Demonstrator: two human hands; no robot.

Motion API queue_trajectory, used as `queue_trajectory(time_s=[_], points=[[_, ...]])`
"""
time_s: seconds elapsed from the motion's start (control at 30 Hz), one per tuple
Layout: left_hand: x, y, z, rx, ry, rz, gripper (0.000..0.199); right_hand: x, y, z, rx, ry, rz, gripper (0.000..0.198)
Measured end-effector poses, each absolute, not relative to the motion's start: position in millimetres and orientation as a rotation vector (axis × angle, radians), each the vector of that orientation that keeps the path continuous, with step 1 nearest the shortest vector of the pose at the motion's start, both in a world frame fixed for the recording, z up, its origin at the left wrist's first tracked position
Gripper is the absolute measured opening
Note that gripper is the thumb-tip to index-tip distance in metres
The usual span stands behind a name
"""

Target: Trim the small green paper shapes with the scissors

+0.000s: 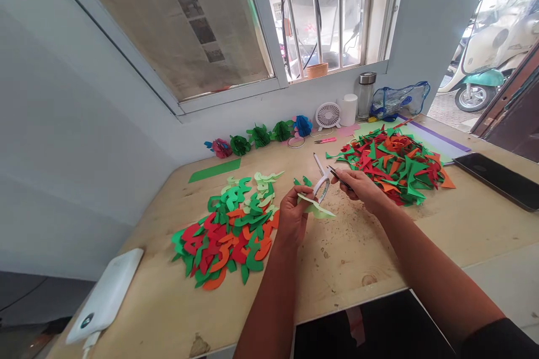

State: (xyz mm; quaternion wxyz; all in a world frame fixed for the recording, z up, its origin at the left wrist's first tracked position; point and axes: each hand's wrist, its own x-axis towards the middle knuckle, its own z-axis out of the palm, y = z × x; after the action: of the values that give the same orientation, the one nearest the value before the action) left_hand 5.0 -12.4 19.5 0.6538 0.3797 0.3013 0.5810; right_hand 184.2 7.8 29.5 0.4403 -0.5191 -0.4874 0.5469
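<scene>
While the left hand point(293, 216) pinches pale green paper point(321, 211) beside the tape roll point(323, 194), we note the right hand point(357, 186) gripping a dark tool point(342, 178); beyond the roll, clear pouch point(396, 102), contents indistinct.

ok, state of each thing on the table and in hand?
Left hand: closed on pale green paper
Pale green paper: cut, held off the table
Right hand: closed on dark-handled tool
Dark-handled tool: gripped; blades open or shut unclear
Left paper pile: cut, loosely heaped
Right paper pile: cut, heaped
Phone: flat, screen dark
Power bank: cable plugged in
Bottle: upright, capped
Fan: upright; running unclear
</scene>
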Motion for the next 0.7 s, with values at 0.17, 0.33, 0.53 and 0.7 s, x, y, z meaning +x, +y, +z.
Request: queue_trajectory(time_s=[0.17, 0.33, 0.53, 0.7], points=[[4.6, -12.0, 18.9, 0.859, 0.686, 1.32, 0.024, 184.4, 8.5, 28.0, -1.274, -1.184, 1.378, 0.049], [4.5, -12.3, 19.4, 0.865, 0.689, 1.325, 0.025, 183.6, 8.1, 28.3, -1.289, -1.154, 1.378, 0.049], [4.8, -12.3, 19.6, 0.868, 0.704, 1.328, 0.026, 183.8, 8.1, 26.0, -1.29, -1.184, 1.384, 0.051], [5.0, -12.0, 18.5, 0.868, 0.729, 1.319, 0.027, 182.7, 6.7, 28.4, -1.305, -1.199, 1.376, 0.051]])
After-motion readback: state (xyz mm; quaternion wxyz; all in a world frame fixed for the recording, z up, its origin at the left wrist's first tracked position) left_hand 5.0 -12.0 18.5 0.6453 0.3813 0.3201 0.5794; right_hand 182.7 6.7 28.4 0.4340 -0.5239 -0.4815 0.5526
